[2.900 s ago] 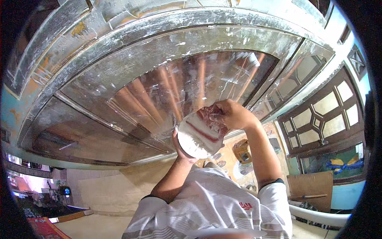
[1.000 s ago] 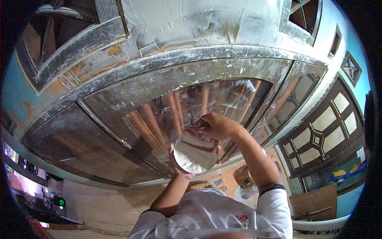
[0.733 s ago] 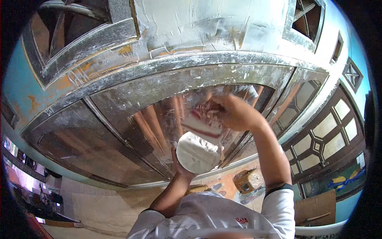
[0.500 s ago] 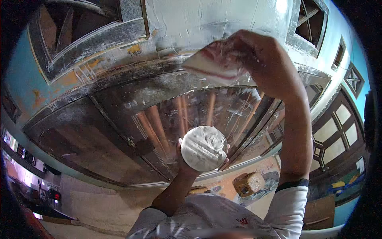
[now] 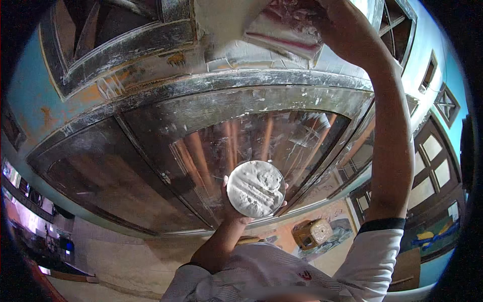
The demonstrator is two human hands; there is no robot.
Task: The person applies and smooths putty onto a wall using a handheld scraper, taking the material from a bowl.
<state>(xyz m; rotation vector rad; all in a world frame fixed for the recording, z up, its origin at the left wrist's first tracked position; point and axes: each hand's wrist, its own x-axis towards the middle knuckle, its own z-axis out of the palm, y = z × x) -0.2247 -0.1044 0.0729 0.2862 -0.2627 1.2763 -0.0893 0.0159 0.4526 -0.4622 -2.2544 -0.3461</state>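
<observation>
Fingers [image 5: 227,182] of the left hand [image 5: 236,209] are curled round a round container of white putty [image 5: 255,189], w/ fingertips showing at its left and right rim; the grip is closed on it. Container sits near the middle of the view, in front of the glass pane [image 5: 241,146], its open top facing the camera and the putty surface rough and uneven. Right hand [image 5: 327,12] is raised far up at the top edge, closed on a wide putty knife [image 5: 284,27]; the blade lies flat against the white-coated strip of the window frame [image 5: 211,93] above the pane. Exact finger position there I cannot tell, the hand is partly cut off by the picture edge. Frame is grey wood w/ smears of white filler, blue wall [image 5: 30,95] to the left. Lower right, a yellowish bucket [image 5: 313,232] stands on the floor, well apart from both hands.
</observation>
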